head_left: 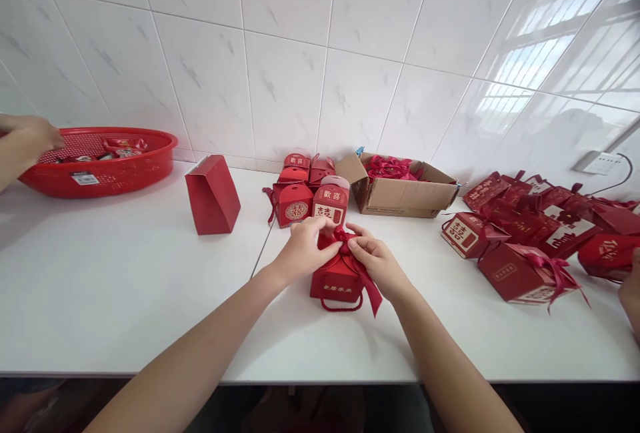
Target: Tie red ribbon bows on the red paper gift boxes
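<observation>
A red gift box (336,283) with gold characters and a twisted cord handle stands upright in front of me. On its top a red ribbon (370,289) is gathered into a knot or bow, one tail hanging down the right side. My left hand (307,246) pinches the ribbon from the left, thumb and fingers at the knot. From the right, my right hand (375,256) grips the ribbon at the same spot. Fingers partly hide the bow. Right behind stand several small red boxes (295,206) with gold patterns.
A cardboard box (407,196) of red ribbons stands by the wall. Several finished-looking red boxes (525,273) crowd the right, with another person's hand (631,293) at the edge. On the left are a plain red box (213,196), a red basket (125,176) and another person's hand (30,143).
</observation>
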`<action>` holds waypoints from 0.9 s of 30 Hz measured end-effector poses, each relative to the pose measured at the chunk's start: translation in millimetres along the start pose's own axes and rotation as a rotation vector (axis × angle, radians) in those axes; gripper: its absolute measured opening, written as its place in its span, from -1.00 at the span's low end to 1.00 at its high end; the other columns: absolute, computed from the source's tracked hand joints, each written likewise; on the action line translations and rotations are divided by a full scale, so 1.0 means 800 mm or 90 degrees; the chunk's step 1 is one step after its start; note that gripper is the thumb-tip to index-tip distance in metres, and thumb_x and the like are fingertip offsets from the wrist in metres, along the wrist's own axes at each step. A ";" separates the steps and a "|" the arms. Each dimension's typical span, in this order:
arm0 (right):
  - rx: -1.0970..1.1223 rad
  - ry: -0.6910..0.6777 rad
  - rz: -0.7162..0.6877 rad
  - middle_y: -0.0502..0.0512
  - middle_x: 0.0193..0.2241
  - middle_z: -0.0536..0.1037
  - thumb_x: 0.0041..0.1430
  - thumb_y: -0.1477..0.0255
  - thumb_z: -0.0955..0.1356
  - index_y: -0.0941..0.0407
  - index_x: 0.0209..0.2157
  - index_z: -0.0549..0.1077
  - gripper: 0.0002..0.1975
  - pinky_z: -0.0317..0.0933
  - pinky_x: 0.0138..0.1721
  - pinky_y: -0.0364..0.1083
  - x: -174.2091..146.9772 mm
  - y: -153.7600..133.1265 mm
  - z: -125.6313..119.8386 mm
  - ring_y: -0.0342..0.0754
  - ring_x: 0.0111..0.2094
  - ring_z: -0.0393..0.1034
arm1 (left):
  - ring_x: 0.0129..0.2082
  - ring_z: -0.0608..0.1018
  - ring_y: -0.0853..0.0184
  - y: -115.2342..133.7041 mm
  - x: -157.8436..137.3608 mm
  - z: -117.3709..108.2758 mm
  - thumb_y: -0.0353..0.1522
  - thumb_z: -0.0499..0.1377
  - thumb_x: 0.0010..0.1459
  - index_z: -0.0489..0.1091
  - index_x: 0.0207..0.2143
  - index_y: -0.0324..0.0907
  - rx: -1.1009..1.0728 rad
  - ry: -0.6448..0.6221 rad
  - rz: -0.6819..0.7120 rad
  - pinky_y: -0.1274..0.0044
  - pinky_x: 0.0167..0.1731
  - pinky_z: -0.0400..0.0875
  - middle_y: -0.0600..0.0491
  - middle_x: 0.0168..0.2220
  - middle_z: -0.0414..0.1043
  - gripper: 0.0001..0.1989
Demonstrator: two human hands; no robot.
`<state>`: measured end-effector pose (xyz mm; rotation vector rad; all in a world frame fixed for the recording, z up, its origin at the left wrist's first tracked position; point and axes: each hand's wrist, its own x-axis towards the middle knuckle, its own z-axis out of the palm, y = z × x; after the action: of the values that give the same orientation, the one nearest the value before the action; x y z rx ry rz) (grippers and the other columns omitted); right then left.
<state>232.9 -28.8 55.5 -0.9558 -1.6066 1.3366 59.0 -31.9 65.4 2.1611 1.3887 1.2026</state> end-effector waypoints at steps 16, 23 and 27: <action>-0.015 0.037 -0.021 0.15 0.15 0.29 0.09 0.09 0.35 0.11 -0.54 0.51 -0.62 0.11 0.06 0.03 0.002 0.004 0.000 0.12 0.21 0.08 | -0.25 0.43 0.26 0.000 -0.004 -0.007 -0.34 0.15 0.07 0.35 -0.44 -0.13 0.083 -0.037 0.105 0.38 -0.15 0.32 0.08 -0.39 0.43 -0.93; -0.024 0.038 -0.031 0.13 0.15 0.29 0.08 0.10 0.36 0.08 -0.51 0.55 -0.66 0.15 0.07 0.04 0.001 0.001 0.005 0.11 0.21 0.10 | -0.33 0.44 0.28 0.001 -0.004 -0.006 -0.33 0.18 0.04 0.38 -0.48 -0.14 0.118 -0.018 0.105 0.40 -0.22 0.33 0.08 -0.43 0.45 -0.91; -0.041 0.020 -0.016 0.09 0.17 0.28 0.05 0.08 0.37 0.05 -0.48 0.59 -0.66 0.16 0.08 0.05 -0.002 -0.004 0.002 0.14 0.22 0.08 | -0.33 0.44 0.27 0.002 -0.003 -0.009 -0.31 0.19 0.03 0.43 -0.48 -0.13 0.136 -0.030 0.097 0.41 -0.25 0.34 0.07 -0.45 0.45 -0.90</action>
<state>231.4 -31.0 58.0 -0.9868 -1.6419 1.2536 53.8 -35.6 69.5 2.4637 1.4109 1.0885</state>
